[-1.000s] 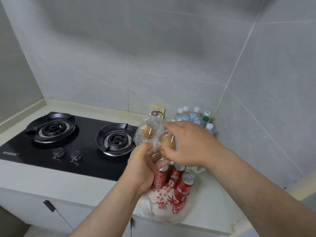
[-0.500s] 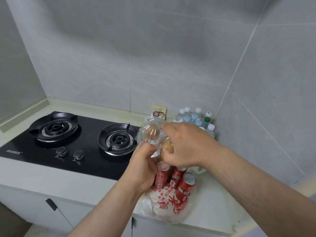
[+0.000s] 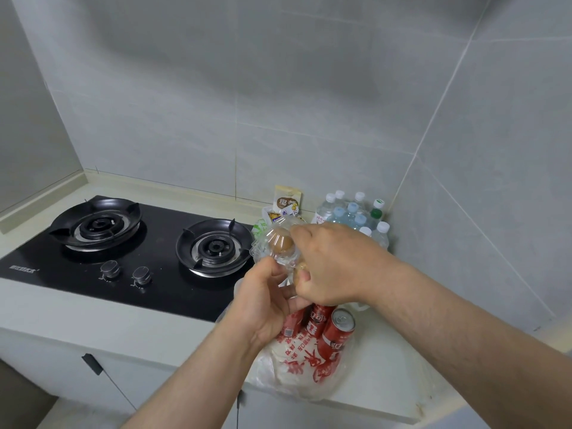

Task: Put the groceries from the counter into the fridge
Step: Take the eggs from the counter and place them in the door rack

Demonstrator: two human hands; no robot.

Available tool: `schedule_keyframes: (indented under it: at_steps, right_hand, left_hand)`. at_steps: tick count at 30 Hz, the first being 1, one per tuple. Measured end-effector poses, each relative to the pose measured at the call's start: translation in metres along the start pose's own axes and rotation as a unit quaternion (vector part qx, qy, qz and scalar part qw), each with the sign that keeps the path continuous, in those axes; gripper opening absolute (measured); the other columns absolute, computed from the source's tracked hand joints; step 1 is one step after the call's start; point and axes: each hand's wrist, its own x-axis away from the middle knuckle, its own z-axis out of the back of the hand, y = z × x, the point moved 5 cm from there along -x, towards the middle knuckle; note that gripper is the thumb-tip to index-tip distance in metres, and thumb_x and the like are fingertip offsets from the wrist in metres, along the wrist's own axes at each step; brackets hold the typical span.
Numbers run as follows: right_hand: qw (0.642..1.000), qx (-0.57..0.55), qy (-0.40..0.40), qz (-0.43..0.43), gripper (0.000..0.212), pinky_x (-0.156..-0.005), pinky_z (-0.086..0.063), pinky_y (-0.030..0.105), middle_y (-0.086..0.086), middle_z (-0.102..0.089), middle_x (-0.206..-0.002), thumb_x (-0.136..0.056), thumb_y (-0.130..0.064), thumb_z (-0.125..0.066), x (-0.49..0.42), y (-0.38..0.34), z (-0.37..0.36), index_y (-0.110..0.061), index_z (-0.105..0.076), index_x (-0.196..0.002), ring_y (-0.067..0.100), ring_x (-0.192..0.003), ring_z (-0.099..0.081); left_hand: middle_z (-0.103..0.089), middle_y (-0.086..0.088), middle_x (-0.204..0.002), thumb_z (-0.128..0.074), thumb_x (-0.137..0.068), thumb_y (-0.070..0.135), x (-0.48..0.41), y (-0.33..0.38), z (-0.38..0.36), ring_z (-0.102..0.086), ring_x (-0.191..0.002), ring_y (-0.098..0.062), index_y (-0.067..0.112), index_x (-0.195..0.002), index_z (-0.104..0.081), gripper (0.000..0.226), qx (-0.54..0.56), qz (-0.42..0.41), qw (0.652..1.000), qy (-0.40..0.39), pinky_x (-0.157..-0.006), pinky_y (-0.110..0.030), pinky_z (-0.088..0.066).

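Both hands hold a clear plastic egg carton (image 3: 272, 243) with brown eggs above the counter, right of the stove. My left hand (image 3: 266, 301) grips its near lower edge from below. My right hand (image 3: 331, 264) curls over its right side from above, covering most of it. Under the hands lie red soda cans (image 3: 335, 332) in a white plastic bag with red print (image 3: 297, 370). Behind stand several water bottles (image 3: 353, 212) in the corner and a small snack packet (image 3: 287, 201) against the wall. The fridge is out of view.
A black two-burner gas stove (image 3: 130, 258) fills the counter's left part, with two knobs at its front. The pale counter (image 3: 380, 382) ends at a front edge with cabinet doors below. Grey tiled walls close the back and right side.
The carton has risen slightly and my right hand has closed further over it, hiding the second egg more. The view has shifted a little.
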Motion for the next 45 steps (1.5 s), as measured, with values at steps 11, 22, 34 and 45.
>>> schedule_keyframes:
  at_steps: [11, 22, 34, 45]
  right_hand:
    - [0.999, -0.041, 0.005, -0.023, 0.051, -0.068, -0.049, 0.031, 0.001, -0.064, -0.100, -0.080, -0.039, -0.055, 0.001, 0.009, 0.008, -0.017, -0.051, -0.125, 0.024, -0.092, -0.061]
    - [0.974, -0.153, 0.156, -0.063, 0.052, -0.079, -0.053, 0.034, -0.001, -0.069, -0.098, -0.079, -0.050, -0.047, 0.000, 0.034, 0.010, -0.018, -0.064, -0.117, 0.021, -0.091, -0.063]
    - [0.849, -0.426, 0.207, -0.234, 0.041, -0.081, -0.052, 0.016, -0.018, -0.061, -0.109, -0.096, -0.021, -0.061, -0.050, 0.066, -0.006, -0.024, -0.053, -0.137, -0.004, -0.085, -0.060]
    - [0.949, -0.235, 0.139, -0.156, 0.057, -0.119, -0.021, 0.035, 0.006, -0.034, -0.155, -0.092, -0.022, -0.058, -0.140, 0.005, -0.026, -0.016, -0.039, -0.146, 0.026, -0.143, -0.029]
  left_hand:
    - [-0.067, -0.014, -0.096, -0.051, -0.062, 0.011, -0.002, -0.001, 0.008, -0.064, -0.073, -0.030, 0.007, -0.126, -0.056, 0.064, 0.007, 0.011, 0.999, -0.039, -0.065, -0.042, -0.058]
    - [-0.058, -0.024, -0.126, -0.054, -0.068, 0.017, -0.005, 0.006, 0.021, -0.063, -0.085, -0.036, 0.009, -0.137, -0.051, 0.069, 0.026, 0.027, 0.997, -0.073, -0.072, -0.045, -0.057]
    - [-0.053, -0.024, -0.137, -0.067, -0.059, 0.020, -0.001, 0.052, 0.059, -0.056, -0.101, -0.036, 0.011, -0.136, -0.052, 0.079, 0.063, 0.010, 0.991, -0.116, -0.078, -0.044, -0.051]
    - [-0.051, -0.026, -0.139, -0.078, -0.050, 0.027, 0.025, 0.144, 0.122, -0.055, -0.102, -0.039, 0.003, -0.142, -0.043, 0.101, 0.031, -0.042, 0.995, -0.083, -0.075, -0.043, -0.050]
